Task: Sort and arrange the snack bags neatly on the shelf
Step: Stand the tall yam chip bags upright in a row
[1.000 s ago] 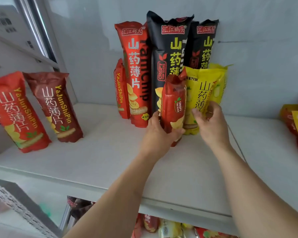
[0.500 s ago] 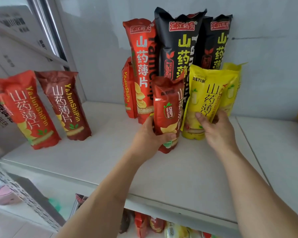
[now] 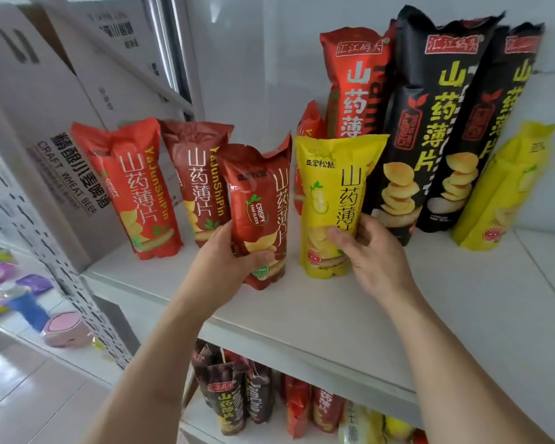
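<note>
Both my hands are gripping short snack bags on the white shelf (image 3: pixel 350 312).

My left hand (image 3: pixel 225 267) is wrapping its fingers round the glossy dark-red foil yam-crisp bag (image 3: pixel 258 206), while my right hand (image 3: pixel 370 251) is clutching the bright yellow foil crisp bag (image 3: pixel 329 193) just beside it, both standing upright. Left of my left hand two red bags (image 3: pixel 161 187) are leaning; behind my right hand tall black bags (image 3: pixel 430 123) are standing against the wall.

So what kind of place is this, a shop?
Probably a small shop or its stockroom: many matching yam chip bags stand on a white shelf, more bags fill the lower shelf, and craft beer cartons are stacked alongside.
</note>
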Available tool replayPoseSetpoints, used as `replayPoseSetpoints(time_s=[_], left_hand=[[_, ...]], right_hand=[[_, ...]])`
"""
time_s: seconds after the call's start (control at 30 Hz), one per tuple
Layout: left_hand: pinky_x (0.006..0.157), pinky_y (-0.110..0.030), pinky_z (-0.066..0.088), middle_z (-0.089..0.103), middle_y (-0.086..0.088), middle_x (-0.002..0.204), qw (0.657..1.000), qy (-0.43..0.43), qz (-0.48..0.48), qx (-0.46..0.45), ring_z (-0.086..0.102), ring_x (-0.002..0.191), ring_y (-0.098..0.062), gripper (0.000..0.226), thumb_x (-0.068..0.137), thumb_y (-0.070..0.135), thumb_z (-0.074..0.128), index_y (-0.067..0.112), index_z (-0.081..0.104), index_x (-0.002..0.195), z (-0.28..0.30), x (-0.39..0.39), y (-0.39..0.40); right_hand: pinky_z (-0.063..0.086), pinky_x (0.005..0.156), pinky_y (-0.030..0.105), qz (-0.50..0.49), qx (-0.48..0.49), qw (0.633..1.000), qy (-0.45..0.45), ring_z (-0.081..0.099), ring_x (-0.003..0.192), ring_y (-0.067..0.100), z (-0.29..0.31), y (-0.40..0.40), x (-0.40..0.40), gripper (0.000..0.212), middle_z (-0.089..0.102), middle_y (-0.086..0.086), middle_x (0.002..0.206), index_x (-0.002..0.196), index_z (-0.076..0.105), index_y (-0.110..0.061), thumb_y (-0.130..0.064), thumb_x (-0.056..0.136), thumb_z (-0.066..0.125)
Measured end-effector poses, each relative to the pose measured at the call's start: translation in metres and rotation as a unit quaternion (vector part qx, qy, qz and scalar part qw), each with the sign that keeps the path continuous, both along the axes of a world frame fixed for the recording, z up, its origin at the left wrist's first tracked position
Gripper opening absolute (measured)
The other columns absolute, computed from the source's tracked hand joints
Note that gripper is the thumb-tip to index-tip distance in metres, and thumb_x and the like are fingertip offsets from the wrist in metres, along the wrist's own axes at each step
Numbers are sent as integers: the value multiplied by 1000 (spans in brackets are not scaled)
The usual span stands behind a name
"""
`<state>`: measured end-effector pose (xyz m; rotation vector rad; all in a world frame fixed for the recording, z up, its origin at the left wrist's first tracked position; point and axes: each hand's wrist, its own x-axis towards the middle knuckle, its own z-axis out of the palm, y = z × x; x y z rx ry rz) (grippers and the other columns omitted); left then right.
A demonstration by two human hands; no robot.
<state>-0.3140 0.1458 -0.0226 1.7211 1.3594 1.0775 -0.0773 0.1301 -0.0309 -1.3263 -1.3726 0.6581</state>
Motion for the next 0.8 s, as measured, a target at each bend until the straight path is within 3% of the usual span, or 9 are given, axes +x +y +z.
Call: replayPoseSetpoints(time_s=[0.17,0.33,0.47,0.57,0.67,0.8], left_hand=[[68,-6,48,68,29,97,1000,1,16,-2,65,83,16,44,79,31,82,41,55,112,-1,-45,1],[94,-38,55,66,11,123,999,4,44,0,66,110,-10,64,78,33,83,27,48,132,0,-79,3],[94,-40,56,65,9,126,999,24,42,0,65,112,-12,65,76,41,82,29,45,128,1,-100,6],[93,-35,54,65,10,127,998,51,34,0,64,113,-13,64,78,45,79,29,47,132,1,-107,8],[98,-40,53,63,11,129,997,56,45,6,62,116,-14,67,79,50,77,30,48,137,-2,-108,8],[91,-29,47,60,9,133,995,46,88,32,59,116,-11,80,77,49,78,28,42,146,-9,-102,2]], right_hand=[[51,98,33,36,2,999,14,66,108,4,4,25,-43,62,70,-11,118,127,62,-23,-56,75,67],[51,81,11,73,-8,996,41,67,96,-7,5,47,-75,43,70,-10,113,128,61,-16,-26,88,70],[50,79,10,79,-8,996,42,66,95,-8,5,59,-96,39,69,-11,111,126,60,-20,-23,88,70],[51,82,13,78,-6,996,42,67,100,-3,5,64,-105,44,69,-7,116,129,59,-17,-25,87,70],[52,86,14,79,-17,996,30,66,102,-3,7,64,-107,48,69,-6,119,131,58,-18,-30,86,71],[48,104,40,53,-41,997,-26,62,117,10,3,55,-99,85,65,-4,130,135,56,-21,-69,67,74]])
